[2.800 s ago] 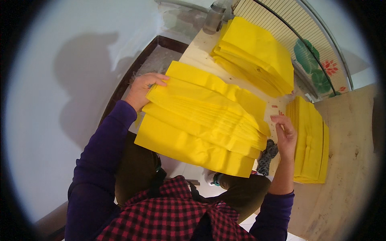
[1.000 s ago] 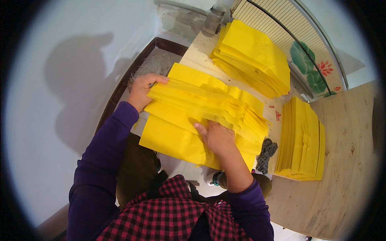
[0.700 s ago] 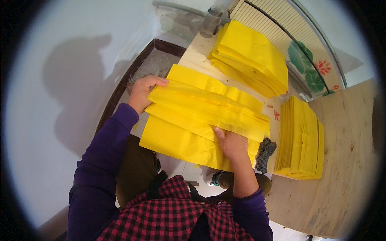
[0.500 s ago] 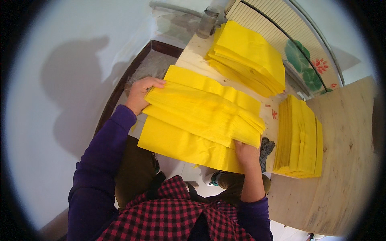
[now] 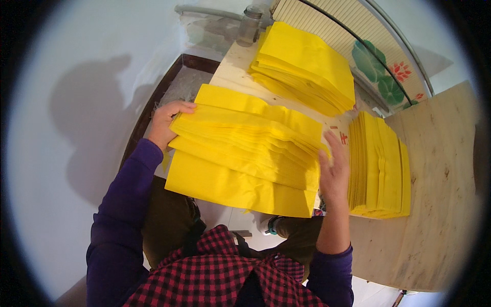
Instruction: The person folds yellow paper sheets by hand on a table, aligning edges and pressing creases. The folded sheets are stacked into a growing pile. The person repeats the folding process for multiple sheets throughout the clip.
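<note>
Many yellow sheets (image 5: 245,140), 1 edge in pinching left hand (image 5: 166,123), another near spread right hand (image 5: 334,171), bare wood (image 5: 231,69) beyond.

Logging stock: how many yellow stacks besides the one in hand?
2: a far stack beyond the handled sheets, and a right stack beside the right hand. Others may be hidden.

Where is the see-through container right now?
The container is at the top middle of the head view, at the far end of the wooden table, just left of the far yellow stack.
</note>
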